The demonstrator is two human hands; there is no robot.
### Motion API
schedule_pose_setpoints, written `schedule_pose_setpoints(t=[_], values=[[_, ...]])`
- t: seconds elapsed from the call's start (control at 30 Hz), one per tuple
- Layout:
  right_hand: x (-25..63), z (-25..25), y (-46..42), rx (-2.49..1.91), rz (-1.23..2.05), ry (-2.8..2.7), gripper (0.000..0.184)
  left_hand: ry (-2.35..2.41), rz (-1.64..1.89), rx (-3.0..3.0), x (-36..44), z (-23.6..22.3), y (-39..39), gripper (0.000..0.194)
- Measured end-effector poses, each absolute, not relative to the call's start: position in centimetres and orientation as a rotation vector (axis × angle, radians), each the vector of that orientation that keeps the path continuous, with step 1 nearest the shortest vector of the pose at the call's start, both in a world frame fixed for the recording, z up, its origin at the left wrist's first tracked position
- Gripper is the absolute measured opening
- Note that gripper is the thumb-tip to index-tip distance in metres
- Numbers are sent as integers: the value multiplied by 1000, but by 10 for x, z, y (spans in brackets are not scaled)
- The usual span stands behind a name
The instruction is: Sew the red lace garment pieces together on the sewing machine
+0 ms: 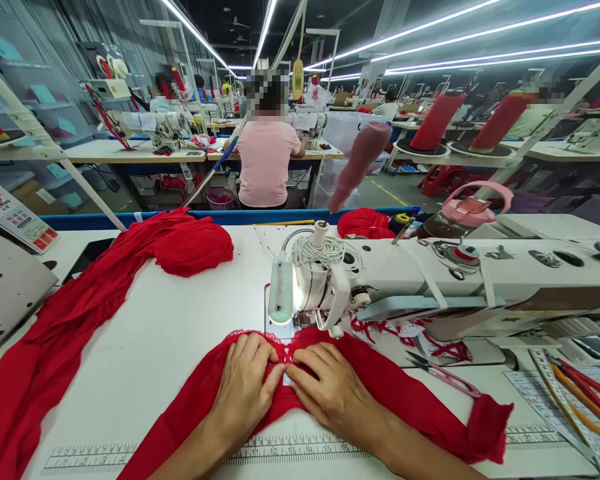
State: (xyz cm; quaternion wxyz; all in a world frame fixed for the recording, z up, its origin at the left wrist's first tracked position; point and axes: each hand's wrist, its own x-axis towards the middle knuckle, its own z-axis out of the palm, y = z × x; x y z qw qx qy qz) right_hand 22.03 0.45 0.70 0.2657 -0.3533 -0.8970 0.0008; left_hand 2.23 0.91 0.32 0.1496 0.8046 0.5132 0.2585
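My left hand (249, 373) and my right hand (327, 380) lie close together on a red garment (193, 417) with a lacy upper edge. Both are closed on its fabric, thumbs and fingers pressed together on either side of a small white-and-red piece at the middle. Just beyond my fingertips is the sewing machine (385, 273), its needle area lit by a small lamp (281, 293). The garment's right part stretches under my right forearm to a folded end. The fabric beneath my palms is hidden.
More red fabric (95, 287) drapes over the table's left side. Right of the garment lie pink-handled thread snips (443, 373) and orange-and-red-handled scissors (587, 393). A printed ruler (300, 453) runs along the front. Ahead, a person in a pink shirt (265, 160) sits facing away.
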Motion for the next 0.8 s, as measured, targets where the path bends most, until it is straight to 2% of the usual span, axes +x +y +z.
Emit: schedule_pose_setpoints(t=[0.17, 0.8], values=[[220, 1, 3, -961, -18, -2398, 17, 1467, 723, 2428, 24, -3, 9, 18], [223, -5, 3, -956, -90, -2382, 19, 1481, 886, 2755, 23, -6, 10, 18]])
